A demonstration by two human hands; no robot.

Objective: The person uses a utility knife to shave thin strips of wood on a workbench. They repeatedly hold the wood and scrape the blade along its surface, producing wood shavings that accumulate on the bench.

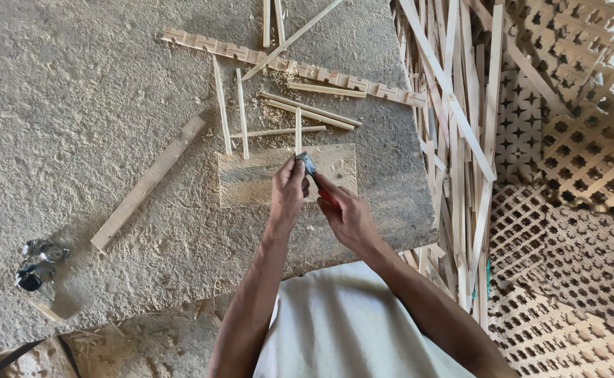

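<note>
my left fingers [291,175] pinch a thin wood strip [298,133] upright on the block [251,183]; my right fingers [335,206] grip the red-handled chisel [314,175] beside them. a slip could nick my fingertips.

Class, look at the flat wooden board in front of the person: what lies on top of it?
On the wooden board lie sawdust and shavings. Above it, both hands hold a red-handled tool, covering part of the board's middle.

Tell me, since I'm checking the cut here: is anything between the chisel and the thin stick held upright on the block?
Nothing visible. The left hand pinches the thin stick upright on the wooden block; the right hand holds the red-handled chisel right at the stick's base. Loose sticks lie beyond.
</note>
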